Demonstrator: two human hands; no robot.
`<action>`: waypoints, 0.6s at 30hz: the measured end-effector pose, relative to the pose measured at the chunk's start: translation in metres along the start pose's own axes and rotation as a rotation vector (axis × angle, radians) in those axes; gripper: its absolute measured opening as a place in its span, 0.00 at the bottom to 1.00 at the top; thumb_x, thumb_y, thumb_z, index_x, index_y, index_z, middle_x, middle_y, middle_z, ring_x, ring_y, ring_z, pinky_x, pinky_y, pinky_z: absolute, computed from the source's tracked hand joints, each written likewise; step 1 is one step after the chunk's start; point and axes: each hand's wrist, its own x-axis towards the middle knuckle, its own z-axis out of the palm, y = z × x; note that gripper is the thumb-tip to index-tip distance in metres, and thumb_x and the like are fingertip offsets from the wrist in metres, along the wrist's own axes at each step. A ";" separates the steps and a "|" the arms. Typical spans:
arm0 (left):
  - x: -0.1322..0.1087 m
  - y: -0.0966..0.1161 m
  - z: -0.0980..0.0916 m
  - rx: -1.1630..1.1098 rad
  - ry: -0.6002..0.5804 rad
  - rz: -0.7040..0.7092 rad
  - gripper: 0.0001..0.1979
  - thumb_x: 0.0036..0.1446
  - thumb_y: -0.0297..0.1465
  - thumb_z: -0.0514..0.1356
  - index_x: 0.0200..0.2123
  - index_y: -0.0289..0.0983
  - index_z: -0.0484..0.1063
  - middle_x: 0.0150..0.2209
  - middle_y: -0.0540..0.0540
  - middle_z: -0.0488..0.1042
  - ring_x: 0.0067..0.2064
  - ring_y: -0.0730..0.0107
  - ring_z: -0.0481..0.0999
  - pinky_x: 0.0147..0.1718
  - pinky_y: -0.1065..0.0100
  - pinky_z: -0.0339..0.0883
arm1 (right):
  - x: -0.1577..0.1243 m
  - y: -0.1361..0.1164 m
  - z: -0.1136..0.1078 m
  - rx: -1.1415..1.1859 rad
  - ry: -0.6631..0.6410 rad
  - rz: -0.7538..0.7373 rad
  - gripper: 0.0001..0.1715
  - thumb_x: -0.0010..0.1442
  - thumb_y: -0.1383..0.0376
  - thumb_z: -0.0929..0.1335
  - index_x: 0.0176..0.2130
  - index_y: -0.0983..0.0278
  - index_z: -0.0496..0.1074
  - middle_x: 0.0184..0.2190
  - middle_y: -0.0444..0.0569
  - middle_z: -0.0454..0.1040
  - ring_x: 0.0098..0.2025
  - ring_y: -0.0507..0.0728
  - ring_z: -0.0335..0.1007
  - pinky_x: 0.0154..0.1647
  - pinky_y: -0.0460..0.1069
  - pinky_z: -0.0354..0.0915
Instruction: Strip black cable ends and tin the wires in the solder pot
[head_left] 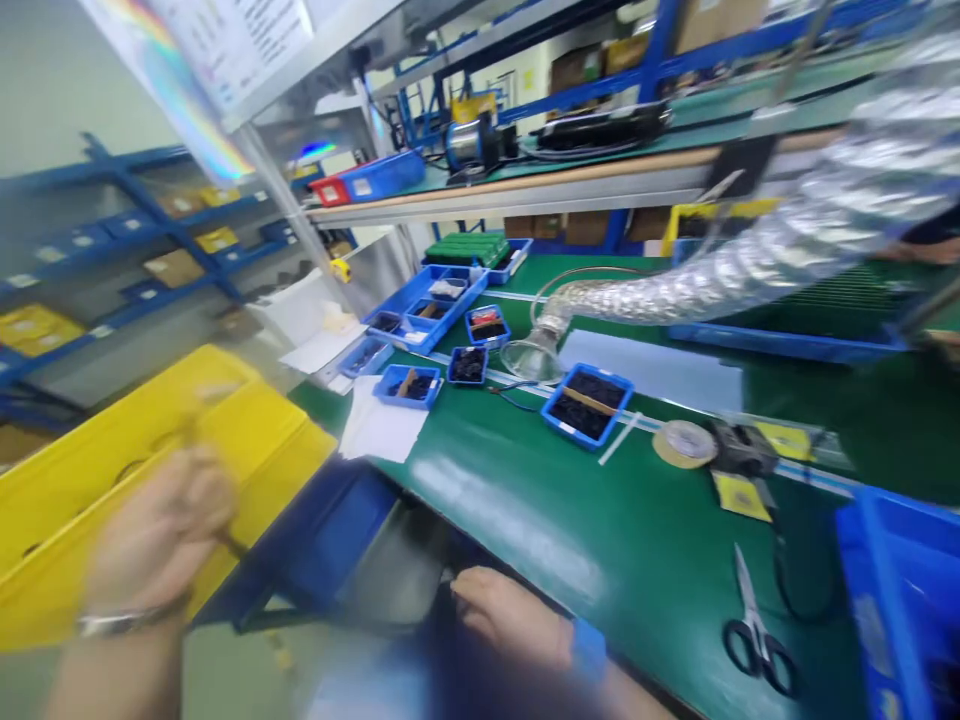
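Note:
At the left, my left hand (169, 520) is raised over the near side of a large yellow bin (281, 430), its fingers closed in a fist. A thin dark piece shows below the fist, but motion blur hides what it is. Dark curved bits lie inside the bin. My right hand (506, 612), with a blue band at the wrist, is low at the front edge of the green table (517, 500). Its fingers are curled together, and what they may hold is hidden.
Small blue trays of dark parts (587, 404) stand across the table. A silver duct (720, 280) hangs over it, ending in a clear funnel. Scissors (754, 620), a tape roll (684, 443) and a blue crate (892, 600) lie to the right. Blue shelving (150, 210) stands far left.

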 end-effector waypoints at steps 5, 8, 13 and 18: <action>-0.004 -0.092 0.015 0.039 -0.082 -0.103 0.07 0.54 0.32 0.55 0.28 0.33 0.63 0.18 0.54 0.61 0.16 0.85 0.56 0.14 0.81 0.51 | 0.039 -0.040 0.001 0.342 0.135 -0.067 0.15 0.60 0.63 0.57 0.44 0.61 0.67 0.42 0.50 0.70 0.43 0.55 0.65 0.46 0.51 0.60; -0.009 -0.132 0.010 -0.056 -0.048 -0.133 0.08 0.53 0.34 0.55 0.30 0.34 0.63 0.25 0.48 0.70 0.26 0.76 0.69 0.27 0.73 0.64 | 0.069 -0.066 0.012 0.486 0.252 0.013 0.13 0.60 0.62 0.58 0.42 0.62 0.66 0.39 0.49 0.70 0.41 0.55 0.65 0.44 0.50 0.60; -0.017 -0.140 -0.037 0.057 0.054 -0.121 0.13 0.52 0.40 0.55 0.31 0.35 0.65 0.37 0.41 0.74 0.32 0.69 0.72 0.30 0.70 0.64 | 0.118 -0.103 0.061 0.670 0.206 0.107 0.11 0.59 0.59 0.59 0.37 0.63 0.64 0.24 0.42 0.64 0.26 0.50 0.60 0.28 0.45 0.59; -0.045 -0.124 -0.160 -0.075 0.194 -0.051 0.12 0.51 0.37 0.57 0.35 0.35 0.69 0.41 0.42 0.73 0.42 0.67 0.71 0.43 0.69 0.60 | 0.169 -0.154 0.151 0.715 0.093 0.062 0.13 0.58 0.57 0.60 0.34 0.64 0.64 0.21 0.41 0.58 0.23 0.49 0.53 0.25 0.45 0.56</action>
